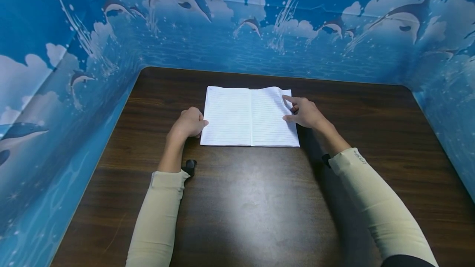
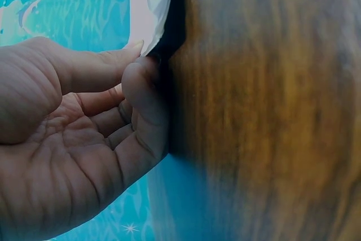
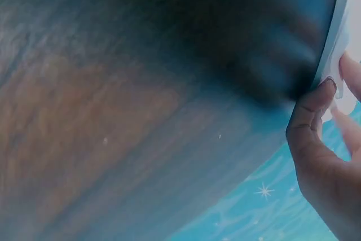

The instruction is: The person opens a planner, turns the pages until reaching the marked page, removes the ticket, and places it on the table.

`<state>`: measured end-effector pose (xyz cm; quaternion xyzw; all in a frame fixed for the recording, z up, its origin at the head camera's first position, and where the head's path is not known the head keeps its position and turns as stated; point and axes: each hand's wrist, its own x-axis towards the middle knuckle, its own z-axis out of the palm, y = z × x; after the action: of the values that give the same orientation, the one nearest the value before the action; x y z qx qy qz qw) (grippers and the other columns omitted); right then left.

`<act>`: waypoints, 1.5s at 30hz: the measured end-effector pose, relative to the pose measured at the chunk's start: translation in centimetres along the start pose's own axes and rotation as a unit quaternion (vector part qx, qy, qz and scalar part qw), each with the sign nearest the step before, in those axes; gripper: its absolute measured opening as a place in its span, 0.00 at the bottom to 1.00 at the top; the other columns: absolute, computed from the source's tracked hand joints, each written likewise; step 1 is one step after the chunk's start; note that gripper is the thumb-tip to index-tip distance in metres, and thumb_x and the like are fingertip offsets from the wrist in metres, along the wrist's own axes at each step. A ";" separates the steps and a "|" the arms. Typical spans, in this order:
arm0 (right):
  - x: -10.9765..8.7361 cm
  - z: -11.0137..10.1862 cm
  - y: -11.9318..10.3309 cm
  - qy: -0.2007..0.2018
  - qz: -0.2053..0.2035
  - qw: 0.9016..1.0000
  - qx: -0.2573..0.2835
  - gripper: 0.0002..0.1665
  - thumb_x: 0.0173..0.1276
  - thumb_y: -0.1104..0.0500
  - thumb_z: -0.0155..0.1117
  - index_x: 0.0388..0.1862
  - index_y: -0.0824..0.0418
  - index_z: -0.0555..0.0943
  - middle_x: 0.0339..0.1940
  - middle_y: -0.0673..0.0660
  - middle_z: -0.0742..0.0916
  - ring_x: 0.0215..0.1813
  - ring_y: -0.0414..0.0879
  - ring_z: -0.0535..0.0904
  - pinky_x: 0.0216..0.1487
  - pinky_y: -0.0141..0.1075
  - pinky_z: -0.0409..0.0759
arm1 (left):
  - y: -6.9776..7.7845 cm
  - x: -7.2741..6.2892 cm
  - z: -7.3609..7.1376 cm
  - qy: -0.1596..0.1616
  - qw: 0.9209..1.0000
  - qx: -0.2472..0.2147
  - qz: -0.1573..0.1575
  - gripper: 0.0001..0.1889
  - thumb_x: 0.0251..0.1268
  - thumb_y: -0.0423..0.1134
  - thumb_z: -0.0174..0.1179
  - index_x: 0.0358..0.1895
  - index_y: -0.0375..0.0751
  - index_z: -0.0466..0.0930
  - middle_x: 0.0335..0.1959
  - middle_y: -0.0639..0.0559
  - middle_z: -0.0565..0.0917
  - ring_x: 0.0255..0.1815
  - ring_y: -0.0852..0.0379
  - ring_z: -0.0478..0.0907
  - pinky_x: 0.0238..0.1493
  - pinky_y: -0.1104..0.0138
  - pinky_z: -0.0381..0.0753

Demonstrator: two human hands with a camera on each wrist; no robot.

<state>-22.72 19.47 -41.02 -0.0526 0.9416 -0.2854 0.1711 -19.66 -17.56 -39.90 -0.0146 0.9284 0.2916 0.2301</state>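
An open notebook (image 1: 230, 116) with white lined pages lies on the dark wooden table. My left hand (image 1: 190, 122) pinches its left edge. In the left wrist view, the thumb and curled index finger of that hand (image 2: 96, 100) meet at the paper's edge. My right hand (image 1: 306, 112) is at the right edge, its index finger and thumb apart on the right page (image 1: 271, 114). That page bulges and bends near its upper corner, beside the index finger. In the right wrist view, the fingers of this hand (image 3: 327, 145) bend about the page edge, partly cut off by the frame.
The brown table (image 1: 245, 201) reaches toward me, with a glare patch in front of the notebook. A blue dolphin-print curtain (image 1: 222, 24) borders the table at the back and both sides. Dark straps (image 1: 190, 167) show at the wrists, by the pale sleeves.
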 end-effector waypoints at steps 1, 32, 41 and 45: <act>0.0 0.0 0.1 0.004 0.003 1.000 0.010 0.49 0.74 0.61 0.74 0.88 0.55 0.61 0.68 0.74 0.80 0.63 0.63 0.78 0.60 0.55 0.81 | 0.0 0.0 0.0 0.000 1.000 0.001 0.002 0.26 0.86 0.39 0.53 0.18 0.42 0.69 0.15 0.50 0.77 0.19 0.56 0.71 0.27 0.64 0.68; -0.8 -3.1 -1.3 0.028 0.071 0.978 0.195 0.23 0.83 0.44 0.63 0.55 0.64 0.79 0.43 0.57 0.81 0.43 0.50 0.77 0.56 0.47 0.78 | -0.1 -0.4 -0.1 -0.006 1.000 0.000 0.003 0.21 0.87 0.39 0.53 0.26 0.39 0.74 0.20 0.47 0.80 0.24 0.53 0.75 0.32 0.63 0.71; -0.6 -4.0 -3.6 0.037 0.050 0.979 0.196 0.22 0.82 0.44 0.63 0.50 0.63 0.80 0.38 0.56 0.81 0.38 0.48 0.79 0.47 0.44 0.83 | -0.2 -0.3 -0.1 -0.004 1.000 0.000 -0.002 0.22 0.87 0.40 0.53 0.25 0.39 0.74 0.20 0.47 0.79 0.24 0.54 0.74 0.31 0.63 0.71; -0.5 -4.2 -4.6 0.041 0.044 0.981 0.187 0.22 0.82 0.43 0.63 0.47 0.63 0.79 0.36 0.56 0.80 0.35 0.47 0.78 0.41 0.39 0.80 | -0.1 -0.3 -0.1 -0.001 1.000 0.000 -0.001 0.22 0.87 0.39 0.53 0.24 0.40 0.73 0.20 0.47 0.79 0.23 0.53 0.74 0.31 0.63 0.71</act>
<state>-23.68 17.89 -35.03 0.0330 0.8792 -0.4505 0.1515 -19.45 -17.74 -39.77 -0.0155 0.9279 0.2917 0.2317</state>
